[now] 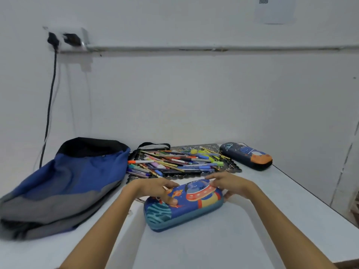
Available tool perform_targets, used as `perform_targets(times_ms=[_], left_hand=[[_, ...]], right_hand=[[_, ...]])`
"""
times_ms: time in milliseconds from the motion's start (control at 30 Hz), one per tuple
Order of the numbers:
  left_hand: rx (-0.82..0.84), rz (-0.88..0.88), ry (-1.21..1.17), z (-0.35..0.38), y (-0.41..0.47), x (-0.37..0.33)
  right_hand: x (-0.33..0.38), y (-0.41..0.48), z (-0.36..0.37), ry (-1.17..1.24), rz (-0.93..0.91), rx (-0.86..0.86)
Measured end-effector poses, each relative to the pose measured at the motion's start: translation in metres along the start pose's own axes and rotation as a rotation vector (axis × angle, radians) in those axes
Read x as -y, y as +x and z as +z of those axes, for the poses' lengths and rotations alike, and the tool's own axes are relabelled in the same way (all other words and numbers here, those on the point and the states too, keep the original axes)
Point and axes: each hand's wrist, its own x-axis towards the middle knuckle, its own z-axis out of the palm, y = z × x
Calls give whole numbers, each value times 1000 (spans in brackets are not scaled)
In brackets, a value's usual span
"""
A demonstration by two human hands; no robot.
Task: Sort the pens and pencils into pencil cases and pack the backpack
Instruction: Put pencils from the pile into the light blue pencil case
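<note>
Start with the white table [252, 220]. Its right edge runs close past the 2 o'clock corner, and anything you sweep that way would likely go over.

The blue, grey and black fabric backpack [64, 183] lies slumped flat at 9 o'clock, with its mouth towards 12. Because it is limp, it will probably fold shut when you push a case in with one hand.

At 12 o'clock the loose heap of coloured pens and pencils [174, 162] sits on a dark lace-edged mat [231, 167]. The round barrels are piled across each other, so pulling one out could send others rolling. The heap's near edge lies just beyond your knuckles.

The dark navy hard pencil case with an orange patch [246, 156] rests closed at 2 o'clock, nearest that edge.

The blue hard-shell pencil case with a flying-saucer print [186, 208] lies closed in front of you, at the centre.

Your right hand [231, 184] grips its right end, fingers over the far rim and thumb at the near side. Your left hand [155, 188] lies across the lid with its fingers nearly straight and nothing visibly pinched.

If you open the case with that hand pressing down, the shell may slide or flip towards the heap. I cannot tell where the zip pull is, so feel for it rather than tugging.
</note>
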Motion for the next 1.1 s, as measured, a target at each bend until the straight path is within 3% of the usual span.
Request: perform_targets(times_ms=[200,333,433,533,800,1100], left_hand=[[-44,85,-16,-9,-27,22],[-223,162,-107,12,-31,16],[-360,262,68,36,-27,13],[-454,295,149,48,-25,15],[-485,275,140,48,-23,17],[-523,268,182,52,-25,16]], right_hand=[[1,1,13,155,-17,127],[-2,10,21,-32,-43,69],[-1,21,29,-283,-161,-25],[-6,30,35,-275,-220,-127],[-15,41,46,-409,-243,-407],[-20,4,36,-481,-205,-362]])
